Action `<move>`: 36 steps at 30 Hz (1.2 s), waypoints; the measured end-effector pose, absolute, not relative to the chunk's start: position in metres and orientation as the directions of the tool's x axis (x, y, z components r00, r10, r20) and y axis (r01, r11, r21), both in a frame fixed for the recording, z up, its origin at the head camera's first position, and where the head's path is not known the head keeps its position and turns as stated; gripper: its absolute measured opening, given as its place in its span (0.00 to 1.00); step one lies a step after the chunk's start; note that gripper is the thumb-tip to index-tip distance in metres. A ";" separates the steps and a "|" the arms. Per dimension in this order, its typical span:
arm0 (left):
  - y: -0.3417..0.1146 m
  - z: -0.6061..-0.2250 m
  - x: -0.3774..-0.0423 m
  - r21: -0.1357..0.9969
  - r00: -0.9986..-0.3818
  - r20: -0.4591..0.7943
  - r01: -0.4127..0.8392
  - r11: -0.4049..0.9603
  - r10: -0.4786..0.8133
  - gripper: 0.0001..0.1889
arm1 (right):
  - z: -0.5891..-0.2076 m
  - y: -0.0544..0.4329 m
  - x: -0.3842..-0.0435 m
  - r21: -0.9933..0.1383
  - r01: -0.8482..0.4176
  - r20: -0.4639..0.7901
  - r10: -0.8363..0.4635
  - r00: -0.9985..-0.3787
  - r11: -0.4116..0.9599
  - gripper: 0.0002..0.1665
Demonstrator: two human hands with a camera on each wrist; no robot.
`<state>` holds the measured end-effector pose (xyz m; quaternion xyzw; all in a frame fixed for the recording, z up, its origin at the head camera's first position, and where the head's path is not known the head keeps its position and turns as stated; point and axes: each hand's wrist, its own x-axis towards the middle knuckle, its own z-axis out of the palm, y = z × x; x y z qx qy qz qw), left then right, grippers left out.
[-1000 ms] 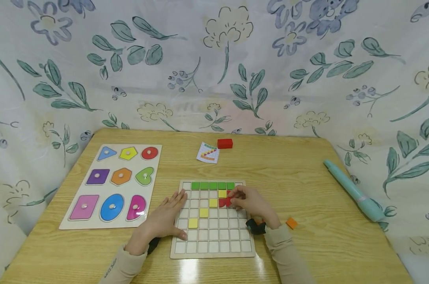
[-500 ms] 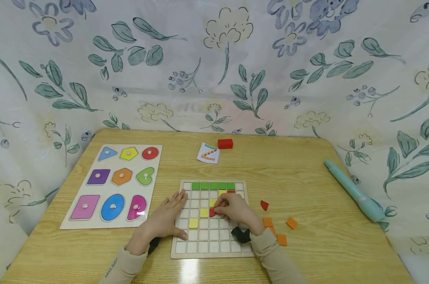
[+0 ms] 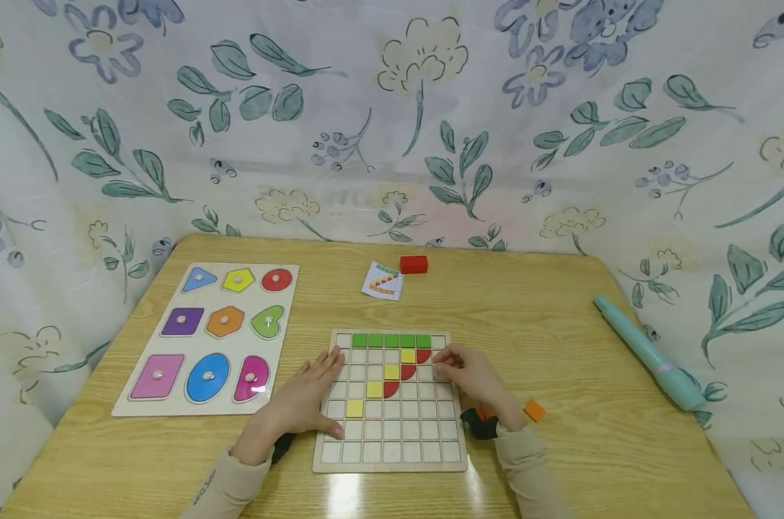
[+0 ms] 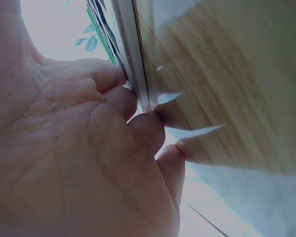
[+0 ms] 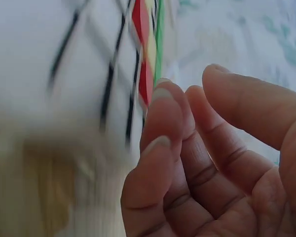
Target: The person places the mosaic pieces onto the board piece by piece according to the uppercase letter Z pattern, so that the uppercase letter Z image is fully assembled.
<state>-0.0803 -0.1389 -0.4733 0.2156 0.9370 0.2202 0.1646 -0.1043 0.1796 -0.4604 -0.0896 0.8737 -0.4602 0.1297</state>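
Observation:
A white grid board (image 3: 392, 452) lies on the table. It bears a row of green squares (image 3: 392, 341), a diagonal of yellow squares (image 3: 354, 409) and three red quarter-round tiles (image 3: 390, 390) beside the upper yellows. My left hand (image 3: 297, 396) rests with spread, straight fingers on the board's left edge; in the left wrist view its fingertips (image 4: 147, 129) touch that edge. Over the board's right side is my right hand (image 3: 473, 375). Its fingers (image 5: 160, 118) are loosely bent with a gap to the thumb, and nothing shows between them in the right wrist view.
Orange squares (image 3: 533, 411) lie right of the board, partly hidden by the right wrist. A knobbed shape puzzle (image 3: 192, 344) lies at left. Behind the board are a printed pattern card (image 3: 383, 281) and a red block (image 3: 413, 264). A long teal object (image 3: 648, 353) lies far right.
The right hand set a red tile beside the third yellow square, let go, and moved right and away. Three red tiles now show uncovered. The left hand has stayed in place.

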 end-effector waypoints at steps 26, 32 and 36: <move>-0.138 -0.473 -0.081 0.475 -0.852 -0.211 0.339 0.812 0.480 0.64 | -0.462 0.245 -0.098 -0.678 0.032 -0.177 -0.120 -0.977 0.735 0.11; -0.138 -0.474 -0.080 0.478 -0.852 -0.215 0.335 0.812 0.478 0.64 | -0.466 0.235 -0.106 -0.683 -0.070 -0.056 -0.148 -0.987 0.727 0.09; -0.139 -0.473 -0.080 0.484 -0.847 -0.212 0.342 0.806 0.487 0.64 | -0.462 0.220 -0.109 -0.751 -0.087 -0.032 -0.168 -0.985 0.655 0.11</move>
